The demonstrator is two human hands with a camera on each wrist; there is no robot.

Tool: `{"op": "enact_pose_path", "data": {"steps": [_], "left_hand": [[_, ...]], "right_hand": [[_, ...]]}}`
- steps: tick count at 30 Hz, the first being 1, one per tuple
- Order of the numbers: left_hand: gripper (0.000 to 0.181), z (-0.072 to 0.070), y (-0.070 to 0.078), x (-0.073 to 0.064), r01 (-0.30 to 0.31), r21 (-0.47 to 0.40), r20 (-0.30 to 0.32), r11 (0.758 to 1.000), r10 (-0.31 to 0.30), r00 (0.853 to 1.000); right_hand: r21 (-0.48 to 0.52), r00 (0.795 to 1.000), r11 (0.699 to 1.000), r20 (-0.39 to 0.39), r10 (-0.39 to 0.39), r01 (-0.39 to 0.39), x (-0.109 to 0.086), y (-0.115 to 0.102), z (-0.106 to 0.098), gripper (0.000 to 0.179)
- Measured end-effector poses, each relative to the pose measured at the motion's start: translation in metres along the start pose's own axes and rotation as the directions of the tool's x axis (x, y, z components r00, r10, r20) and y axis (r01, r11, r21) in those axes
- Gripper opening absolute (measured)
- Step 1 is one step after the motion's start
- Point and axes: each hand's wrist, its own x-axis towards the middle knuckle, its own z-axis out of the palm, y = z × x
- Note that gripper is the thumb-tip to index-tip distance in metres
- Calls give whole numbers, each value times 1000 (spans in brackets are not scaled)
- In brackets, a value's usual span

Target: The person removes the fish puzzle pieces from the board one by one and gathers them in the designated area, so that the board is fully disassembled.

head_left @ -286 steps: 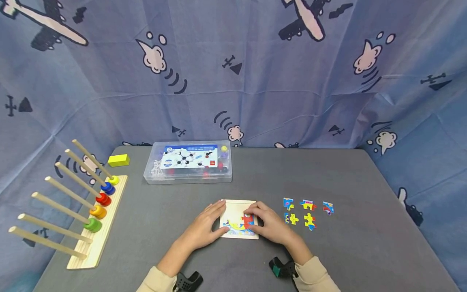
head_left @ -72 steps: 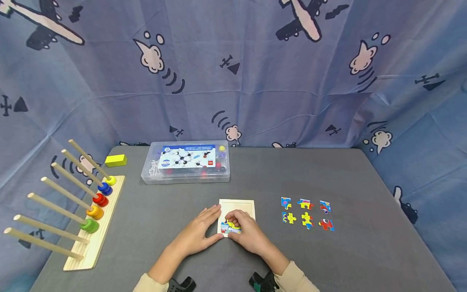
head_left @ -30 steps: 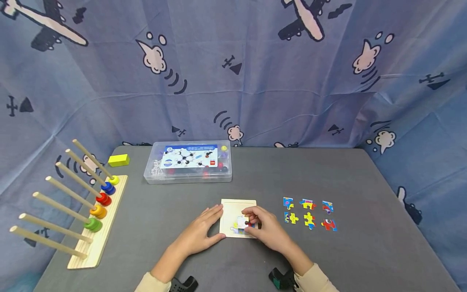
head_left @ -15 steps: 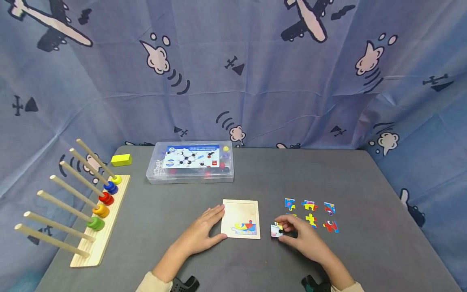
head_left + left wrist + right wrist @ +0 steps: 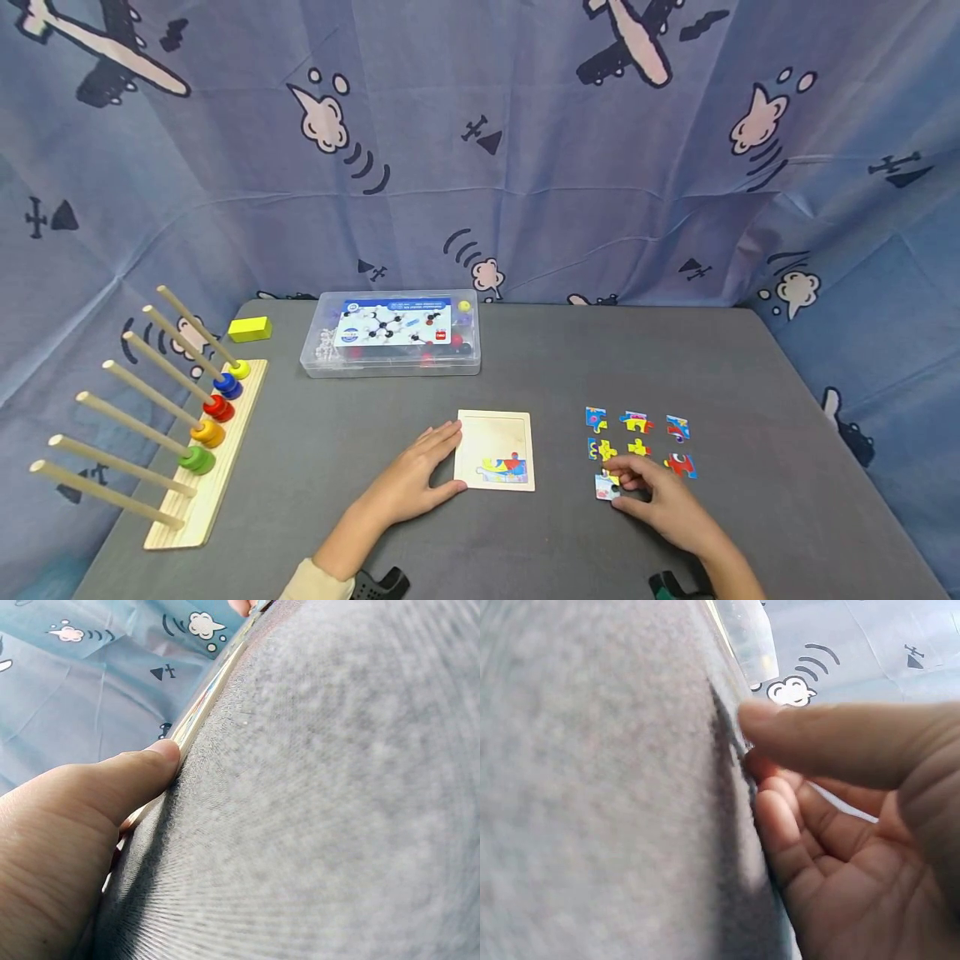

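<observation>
A square wooden puzzle tray (image 5: 491, 429) lies on the grey table, with several joined pieces (image 5: 504, 468) along its lower right. My left hand (image 5: 411, 477) rests flat along the tray's left side, fingers straight. In the left wrist view, the left thumb (image 5: 154, 765) touches the tray's edge (image 5: 187, 727). To the right of the tray, my right hand (image 5: 663, 500) pinches a pale blue and yellow jigsaw piece (image 5: 606, 487) at the table, just below the loose pieces. The right wrist view shows the right thumb (image 5: 817, 739) and bent fingers, but the piece is hidden there.
Two rows of loose jigsaw pieces (image 5: 636, 422) lie beyond the right hand. A clear plastic box (image 5: 390, 362) stands at the back, with a yellow block (image 5: 250, 329) left of it. At the left stands a wooden peg rack (image 5: 225, 467) with coloured rings.
My right hand has lifted a piece out of the tray and carried it right, to below the loose pieces. A red piece joined the loose rows earlier. The left hand stays at the tray.
</observation>
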Motion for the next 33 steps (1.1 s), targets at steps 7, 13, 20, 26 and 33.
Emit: {"op": "enact_pose_path", "data": {"steps": [7, 13, 20, 26, 33], "left_hand": [[71, 2, -1, -1, 11, -1, -4, 1000, -11, 1000], [71, 2, -1, -2, 15, -4, -7, 1000, -15, 1000], [71, 1, 0, -1, 19, -6, 3, 1000, -19, 1000], [71, 2, -1, -2, 18, 6, 12, 1000, -18, 1000], [71, 2, -2, -1, 16, -6, 2, 1000, -16, 1000]], "right_hand": [[-150, 993, 984, -50, -108, 99, 1, 5, 7, 35], [-168, 993, 981, -45, -107, 98, 2, 7, 9, 37], [-77, 996, 995, -58, -72, 67, 0, 7, 7, 38], [-34, 992, 996, -93, -86, 83, 3, 1, 7, 39], [-39, 995, 995, -53, -89, 87, 13, -17, 10, 41]]}}
